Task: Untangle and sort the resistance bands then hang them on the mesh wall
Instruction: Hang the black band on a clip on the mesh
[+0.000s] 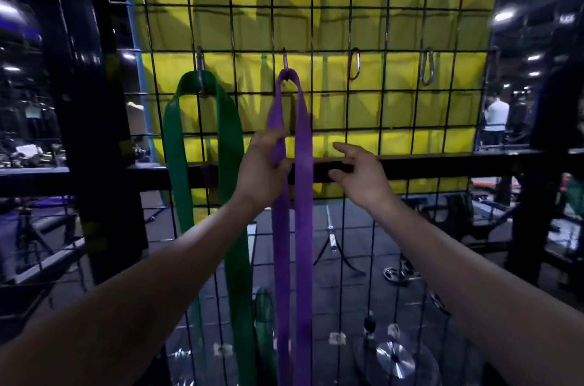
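A purple resistance band [304, 227] hangs as a long loop from a carabiner [285, 60] on the black mesh wall [407, 107]. My left hand [260, 169] grips the left strand of this band at mid height. To its left a wide green band [232, 145] hangs from another carabiner [200, 65]. My right hand [360, 174] is just right of the purple band, fingers spread and relaxed, holding nothing and not touching the band.
Two bare carabiners [354, 63] [427, 66] hang on the mesh to the right. A yellow padded panel [410, 22] lies behind the mesh. A black horizontal rail [442, 166] crosses at hand height. Weight plates [395, 357] and a barbell [331, 234] lie on the floor behind. A person [496, 120] stands far right.
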### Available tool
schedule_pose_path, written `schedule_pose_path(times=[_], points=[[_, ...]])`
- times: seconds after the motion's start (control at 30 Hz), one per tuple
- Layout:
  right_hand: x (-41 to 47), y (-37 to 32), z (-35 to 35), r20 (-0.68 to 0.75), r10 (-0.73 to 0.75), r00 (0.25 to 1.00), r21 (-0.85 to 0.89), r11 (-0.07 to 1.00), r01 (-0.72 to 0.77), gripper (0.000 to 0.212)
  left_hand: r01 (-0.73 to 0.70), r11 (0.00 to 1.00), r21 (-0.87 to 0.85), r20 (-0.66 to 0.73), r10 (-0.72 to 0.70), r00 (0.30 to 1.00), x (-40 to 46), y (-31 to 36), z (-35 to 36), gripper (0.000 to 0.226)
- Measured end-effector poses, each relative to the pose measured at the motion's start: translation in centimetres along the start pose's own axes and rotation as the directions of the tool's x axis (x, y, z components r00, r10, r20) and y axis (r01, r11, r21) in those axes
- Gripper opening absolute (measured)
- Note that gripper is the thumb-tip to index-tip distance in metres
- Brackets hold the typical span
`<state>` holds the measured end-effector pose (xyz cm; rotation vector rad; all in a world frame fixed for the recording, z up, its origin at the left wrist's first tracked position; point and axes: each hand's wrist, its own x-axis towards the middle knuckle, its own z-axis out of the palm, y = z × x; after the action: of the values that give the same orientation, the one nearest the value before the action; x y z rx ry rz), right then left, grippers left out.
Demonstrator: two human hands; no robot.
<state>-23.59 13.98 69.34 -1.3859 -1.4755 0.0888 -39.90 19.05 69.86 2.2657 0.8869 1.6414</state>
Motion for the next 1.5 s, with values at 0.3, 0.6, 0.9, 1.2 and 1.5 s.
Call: schedule_pose_path(times=[0.3,0.6,0.9,1.2,1.5], points=[[-9.4,7.4,-4.9,0.016,0.190,0.982,-0.283,0.942,-0.178,0.052,0.062,0.994,-0.093,0.271,-0.034,0.962,-9.2,2.3,10.0,0.037],[-26.5,18.1,-10.8,-0.016,0.456,0.890,-0.361,0.827,-0.431,0.046,0.358,0.934,-0.009,0.674,-0.259,0.692,-26.0,6.1,23.7,0.040],[-41.9,30.0,-10.9,-0.030,0.755,0.655,-0.402,0.591,-0.700,0.049,0.359,0.933,0.028,0.876,-0.196,0.440,-41.4,4.4,32.1,0.018],[-57.3,40.9,-5.0,0.037,0.905,0.425,-0.415,0.401,-0.817,0.052,0.340,0.903,0.262,0.930,-0.331,0.163,-58.3,-2.7,37.4,0.042],[-65.0,46.3,-0.8,0.148,0.928,0.341,-0.445,0.371,-0.815,0.057,-0.057,0.960,0.274,0.961,-0.270,0.064,-67.5,-7.0,40.3,0.056]])
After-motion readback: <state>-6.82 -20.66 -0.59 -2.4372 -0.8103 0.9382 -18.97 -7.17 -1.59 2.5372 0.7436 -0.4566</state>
